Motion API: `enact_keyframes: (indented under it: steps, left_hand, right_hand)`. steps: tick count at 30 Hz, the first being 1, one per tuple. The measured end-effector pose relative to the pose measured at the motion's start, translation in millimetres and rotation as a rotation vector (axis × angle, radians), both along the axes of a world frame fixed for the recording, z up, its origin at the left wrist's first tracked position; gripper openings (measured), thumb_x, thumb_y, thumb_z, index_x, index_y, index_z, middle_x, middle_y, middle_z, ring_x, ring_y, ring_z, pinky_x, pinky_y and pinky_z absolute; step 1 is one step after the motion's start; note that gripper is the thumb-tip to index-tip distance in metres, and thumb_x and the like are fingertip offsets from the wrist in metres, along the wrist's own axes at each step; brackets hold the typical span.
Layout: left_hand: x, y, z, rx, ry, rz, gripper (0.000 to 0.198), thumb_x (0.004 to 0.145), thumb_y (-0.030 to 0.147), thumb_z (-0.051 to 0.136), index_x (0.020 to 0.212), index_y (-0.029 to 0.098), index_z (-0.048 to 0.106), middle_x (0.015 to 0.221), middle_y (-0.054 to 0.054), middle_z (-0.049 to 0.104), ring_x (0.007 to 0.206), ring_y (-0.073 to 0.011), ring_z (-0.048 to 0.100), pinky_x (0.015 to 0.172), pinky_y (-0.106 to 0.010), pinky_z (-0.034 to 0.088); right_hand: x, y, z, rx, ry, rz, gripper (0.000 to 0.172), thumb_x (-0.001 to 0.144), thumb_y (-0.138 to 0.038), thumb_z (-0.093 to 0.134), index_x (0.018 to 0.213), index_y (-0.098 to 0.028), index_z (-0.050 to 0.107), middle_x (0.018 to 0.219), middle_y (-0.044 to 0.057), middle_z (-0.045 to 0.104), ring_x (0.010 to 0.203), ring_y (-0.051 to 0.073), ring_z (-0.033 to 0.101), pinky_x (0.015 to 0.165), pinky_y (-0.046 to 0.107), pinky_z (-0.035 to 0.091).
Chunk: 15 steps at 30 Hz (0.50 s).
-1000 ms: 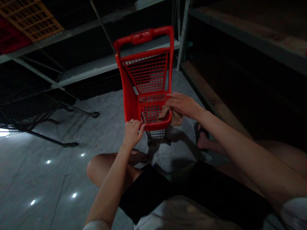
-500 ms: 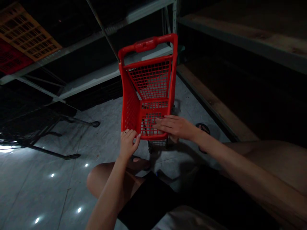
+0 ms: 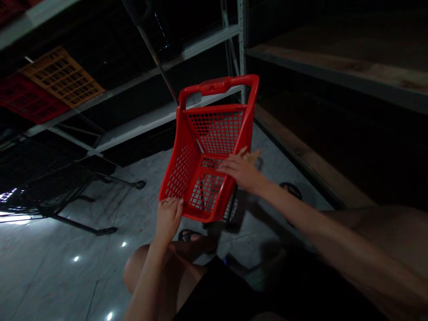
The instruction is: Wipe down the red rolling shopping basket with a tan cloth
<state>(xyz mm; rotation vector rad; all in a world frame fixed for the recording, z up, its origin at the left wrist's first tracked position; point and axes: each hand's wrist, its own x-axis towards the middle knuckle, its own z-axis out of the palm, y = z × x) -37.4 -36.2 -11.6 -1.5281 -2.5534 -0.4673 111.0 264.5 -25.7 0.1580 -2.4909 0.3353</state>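
In front of our bent legs, we see a small shopping cart of bright red plastic with grid walls (image 3: 207, 171), standing on the grey tiled floor (image 3: 67, 285), its handle side away from us. Our left hand (image 3: 169, 218) has its fingers folded over the near left corner of the rim, so this grip is narrow and holds the cart. Our right hand (image 3: 244, 171) lies across the right rim, with the fingers stretched toward the inside; a tan piece of soft cloth (image 3: 252, 156) shows just beside its thumb side (most of it is hidden, so we cannot tell whether the fingers close on it). Behind the cart there is a white metal rack (image 3: 140, 124), which carries an orange plastic crate (image 3: 63, 78) and a dark red plastic crate (image 3: 33, 98) at upper left. To the right runs a wooden-edged shelf (image 3: 334, 64), partly in shadow.
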Motion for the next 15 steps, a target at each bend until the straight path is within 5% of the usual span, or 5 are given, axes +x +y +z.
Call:
enact_keyframes:
  steps: [3,6,10,15]
  left_hand:
    - [47,16,5.4,-0.003,-0.149,-0.026,0.039,0.111,0.035,0.034,0.108,0.022,0.070,0.100,-0.006,0.079,0.092,-0.0212,0.073,0.082,-0.033,0.052]
    - [85,23,-1.7,-0.026,-0.081,0.028,0.034,0.110,0.034,0.038,0.126,0.019,0.065,0.100,-0.007,0.080,0.082,-0.0200,0.076,0.070,-0.029,0.052]
    - [88,15,-16.3,0.012,0.117,-0.013,0.030,0.108,0.032,0.045,0.123,0.019,0.067,0.087,-0.006,0.080,0.068,-0.0190,0.075,0.063,-0.027,0.051]
    - [77,17,-17.1,0.094,0.211,-0.067,0.034,0.111,0.032,0.039,0.110,0.018,0.070,0.077,-0.004,0.078,0.063,-0.0170,0.073,0.060,-0.025,0.051]
  right_hand:
    - [21,-81,-16.6,-0.075,0.065,-0.036,0.045,0.103,-0.017,0.052,0.147,-0.021,0.061,0.134,0.008,0.073,0.129,0.024,0.061,0.118,0.048,0.050]
    - [26,-98,-20.6,0.039,0.080,0.089,0.045,0.104,-0.018,0.051,0.149,-0.024,0.059,0.140,0.004,0.071,0.129,0.019,0.064,0.119,0.040,0.051]
    - [16,-19,-14.5,0.212,0.109,0.099,0.036,0.105,-0.017,0.051,0.136,-0.024,0.068,0.138,0.003,0.073,0.129,0.021,0.067,0.116,0.041,0.054]
    - [1,100,15.4,0.030,0.147,-0.273,0.034,0.107,-0.024,0.048,0.131,-0.020,0.071,0.141,0.010,0.071,0.149,0.030,0.050,0.124,0.055,0.046]
